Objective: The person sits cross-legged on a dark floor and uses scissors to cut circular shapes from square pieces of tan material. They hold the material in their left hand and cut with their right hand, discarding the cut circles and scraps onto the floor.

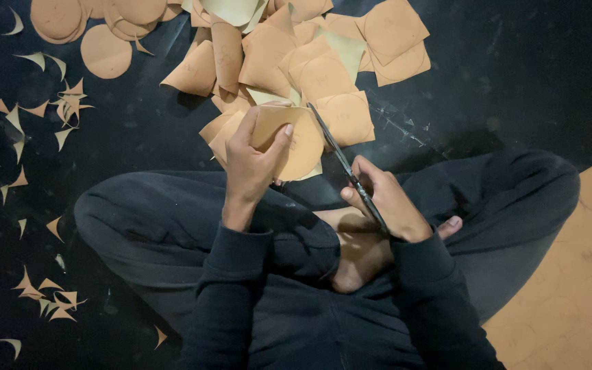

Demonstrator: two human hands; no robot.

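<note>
**Paper held up to the scissors, over the lap**

The person sits cross-legged on the dark floor (515,75), and the work is held above the knees, where both hands meet without reaching.

The left hand (251,164) holds a tan paper piece (303,140) up and tilted, its free right edge turned toward the blades. That leaves the cutting line clear of the fingers and lets the hand turn the paper as the curve goes round. Its grip is closed on the paper: thumb on the near face, fingers curled round the left edge.

The right hand (388,202) is closed round the handles of the scissors (340,157). The blades run up and left, along the paper's right edge, and look nearly shut; whether paper lies between them I cannot tell.

Just beyond the hands lies a pile of squares (310,55), many with a circle drawn on them, near enough to draw from. Cut discs (104,51) lie apart at the upper left. Pointed scraps (63,109) are scattered down the left side, well clear of the lap. A large tan sheet (570,288) lies at the right.
</note>
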